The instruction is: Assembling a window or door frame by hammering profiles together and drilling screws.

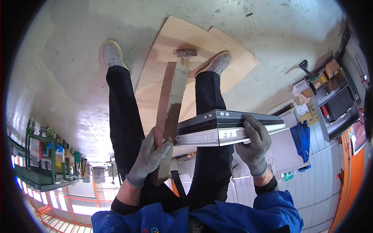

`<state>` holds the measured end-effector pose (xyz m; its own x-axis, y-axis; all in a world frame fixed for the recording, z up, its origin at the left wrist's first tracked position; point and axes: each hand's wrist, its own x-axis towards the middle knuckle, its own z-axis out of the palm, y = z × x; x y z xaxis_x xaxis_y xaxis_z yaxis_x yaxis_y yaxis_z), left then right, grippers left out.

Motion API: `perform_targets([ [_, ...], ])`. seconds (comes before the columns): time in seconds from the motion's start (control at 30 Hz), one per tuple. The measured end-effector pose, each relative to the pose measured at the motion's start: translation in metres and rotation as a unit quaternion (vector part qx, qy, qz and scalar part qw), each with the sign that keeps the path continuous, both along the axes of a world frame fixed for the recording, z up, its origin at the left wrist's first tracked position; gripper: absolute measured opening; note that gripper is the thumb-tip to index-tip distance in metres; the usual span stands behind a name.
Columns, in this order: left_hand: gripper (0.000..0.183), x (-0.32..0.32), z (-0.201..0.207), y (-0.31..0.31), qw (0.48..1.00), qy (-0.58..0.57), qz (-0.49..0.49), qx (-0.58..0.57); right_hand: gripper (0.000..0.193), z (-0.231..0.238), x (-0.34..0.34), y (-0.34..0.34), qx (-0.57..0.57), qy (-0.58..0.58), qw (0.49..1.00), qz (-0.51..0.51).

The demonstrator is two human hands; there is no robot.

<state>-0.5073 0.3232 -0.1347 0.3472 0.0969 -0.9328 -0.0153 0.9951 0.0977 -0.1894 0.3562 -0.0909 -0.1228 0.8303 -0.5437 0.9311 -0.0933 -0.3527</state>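
Note:
My left hand (149,157), in a grey work glove, is closed around a long squared wooden beam (176,87), which stands tilted in front of me. My right hand (254,145), gloved alike, grips a metal frame (210,136) by its right part, fingers over the black upper side and thumb below. The frame has a black layer above a silver one, with screws showing near its corner. Its left end reaches the beam, by my left fingers; whether they touch it I cannot tell. Beyond the beam's far end is a hammer (185,53), its handle mostly hidden.
Flattened cardboard (163,50) lies on the grey floor under my shoe (219,63). To the right stand a dark shelf cart (336,106) with boxes and a cordless drill (305,68). A green rack (52,155) with bottles stands at the left.

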Motion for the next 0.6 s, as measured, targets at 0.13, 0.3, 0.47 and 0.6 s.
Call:
perform_targets([
  [0.13,0.038,-0.006,0.003,-0.003,1.000,-0.007,-0.015,-0.014,0.045,0.005,-0.003,-0.002,-0.007,-0.004,1.000,0.003],
  [0.3,0.042,-0.003,0.006,-0.002,1.000,-0.012,0.002,-0.017,0.044,0.010,-0.005,-0.002,-0.001,-0.009,1.000,-0.002],
  [0.47,0.044,-0.007,0.008,0.000,0.999,-0.026,-0.034,-0.018,0.045,0.016,-0.007,0.001,-0.005,-0.016,1.000,-0.008],
  [0.6,0.046,-0.005,0.011,-0.009,0.999,-0.019,-0.029,-0.018,0.047,0.021,-0.006,0.001,-0.006,-0.009,1.000,-0.015],
])
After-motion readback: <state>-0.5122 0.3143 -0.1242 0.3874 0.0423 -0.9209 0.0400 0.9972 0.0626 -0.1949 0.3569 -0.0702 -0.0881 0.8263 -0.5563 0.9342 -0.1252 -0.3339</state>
